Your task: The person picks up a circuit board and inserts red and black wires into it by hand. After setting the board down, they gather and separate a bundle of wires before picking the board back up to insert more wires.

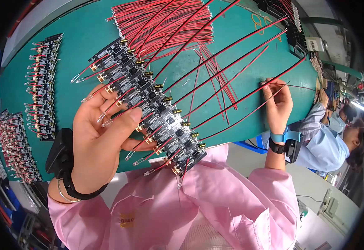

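My left hand (102,137) grips a long strip of joined black circuit boards (142,83) from its left side, thumb on top. The strip is held slantwise above the green mat. Small clear LEDs on short red leads stick out along its left edge, and brass-coloured cylinders line its right edge. Several long red-and-black wires (236,83) run from the boards up to the right. At their far ends, my right hand (278,104) is closed, thumb and fingertips pinched on a red-and-black wire (269,98). Its other fingers are curled.
A thick pile of red-and-black wires (165,25) lies on the green mat (19,79) behind the strip, with a few loose wires (219,75) beside it. More board strips (42,89) rest at the left. Yellow rubber bands (257,18) lie far right. Co-workers (323,139) sit at the right.
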Available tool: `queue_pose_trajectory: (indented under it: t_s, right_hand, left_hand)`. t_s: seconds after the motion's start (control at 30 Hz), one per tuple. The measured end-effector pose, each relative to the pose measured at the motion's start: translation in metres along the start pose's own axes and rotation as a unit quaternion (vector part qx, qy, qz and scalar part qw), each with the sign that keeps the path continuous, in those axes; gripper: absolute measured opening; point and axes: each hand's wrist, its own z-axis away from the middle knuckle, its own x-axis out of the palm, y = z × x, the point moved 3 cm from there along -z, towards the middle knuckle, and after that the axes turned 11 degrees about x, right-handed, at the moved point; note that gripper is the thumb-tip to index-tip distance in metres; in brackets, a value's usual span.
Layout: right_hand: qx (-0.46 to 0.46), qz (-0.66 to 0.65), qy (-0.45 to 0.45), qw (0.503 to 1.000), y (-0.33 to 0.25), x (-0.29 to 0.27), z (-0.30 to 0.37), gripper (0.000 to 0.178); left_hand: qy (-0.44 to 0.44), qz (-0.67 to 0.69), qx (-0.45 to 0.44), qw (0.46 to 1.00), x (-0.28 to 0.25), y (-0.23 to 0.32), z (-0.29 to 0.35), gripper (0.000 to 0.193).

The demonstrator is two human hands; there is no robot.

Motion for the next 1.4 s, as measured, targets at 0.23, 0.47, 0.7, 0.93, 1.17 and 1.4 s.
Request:
queue_pose_trajectory:
  t_s: [0.23, 0.47, 0.7, 0.93, 1.17, 1.4]
  right_hand:
    - [-0.022, 0.07, -0.001, 0.997, -0.001, 0.001, -0.002, 0.019]
    - [-0.038, 0.106, -0.005, 0.994, -0.006, 0.0, -0.001, 0.02]
    - [0.032, -0.077, -0.039, 0.996, -0.02, 0.008, 0.006, 0.025]
    - [0.079, -0.29, -0.113, 0.947, -0.069, 0.035, 0.031, 0.033]
    - [-0.093, -0.228, -0.181, 0.952, -0.091, 0.038, 0.035, 0.04]
    - [-0.14, -0.209, -0.215, 0.944, -0.089, 0.03, 0.042, 0.041]
  left_hand:
    - [-0.003, 0.007, 0.017, 1.0, 0.002, 0.002, -0.001, 0.03]
    - [-0.01, 0.006, 0.012, 1.0, 0.0, 0.002, 0.0, 0.029]
    - [-0.007, 0.003, 0.017, 1.0, 0.003, 0.004, -0.002, 0.028]
    - [-0.01, -0.055, 0.01, 0.998, 0.022, 0.008, -0.019, 0.03]
    - [-0.011, -0.051, 0.027, 0.998, 0.036, 0.009, -0.025, 0.031]
    - [0.001, -0.051, 0.045, 0.998, 0.041, 0.001, -0.011, 0.032]
